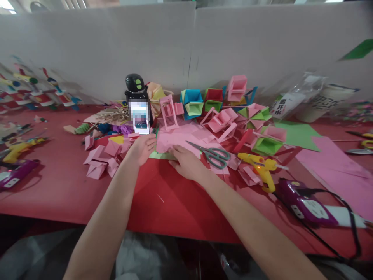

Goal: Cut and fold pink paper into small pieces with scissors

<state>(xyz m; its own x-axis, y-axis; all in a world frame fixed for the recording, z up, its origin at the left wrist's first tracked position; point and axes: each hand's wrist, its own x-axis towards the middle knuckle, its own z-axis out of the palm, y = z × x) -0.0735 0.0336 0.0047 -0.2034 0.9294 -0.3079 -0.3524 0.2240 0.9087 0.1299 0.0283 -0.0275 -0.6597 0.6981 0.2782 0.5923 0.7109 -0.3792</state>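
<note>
Pink paper sheets (186, 134) lie on the red table, with green paper showing under their edges. My right hand (186, 161) rests at their front edge, fingers stretched out and apart over the pink paper. Beside the left edge of the stack is my left hand (143, 149), its fingers extended toward the paper, just below a propped phone (140, 114); whether it touches the sheets I cannot tell. Grey-handled scissors (215, 155) lie to the right of my right hand, blades across the paper. Folded pink paper pieces (100, 159) are heaped left of my left hand.
Folded paper models (192, 103) line the back. At right are a yellow glue gun (262, 169), a purple power strip (305, 202) with a black cord, a water bottle (294, 99) and a paper cup (323, 103). Another glue gun (17, 149) lies at left.
</note>
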